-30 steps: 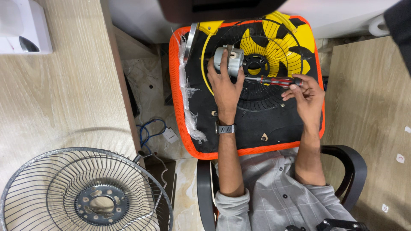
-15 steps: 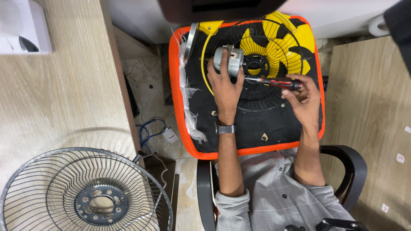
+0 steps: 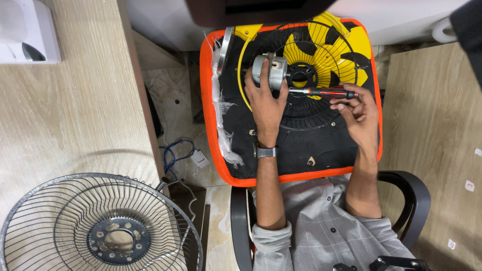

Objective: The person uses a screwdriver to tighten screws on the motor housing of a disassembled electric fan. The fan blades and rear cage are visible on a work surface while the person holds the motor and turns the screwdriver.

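Your shirt (image 3: 321, 221) is light grey with a faint check of thin lines, filling the lower middle of the frame. Both sleeves are rolled up and bunched at the elbows, leaving your forearms bare. On your left wrist you wear a watch (image 3: 265, 152) with a dark, perforated strap, just below centre.

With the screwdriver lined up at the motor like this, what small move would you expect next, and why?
Probably a twist of the screwdriver by the right hand. Its tip already meets the grey motor, the fingers pinch the red-and-black handle, and the left hand braces the motor over the yellow fan blade. Whether the tip sits in a screw head cannot be told.
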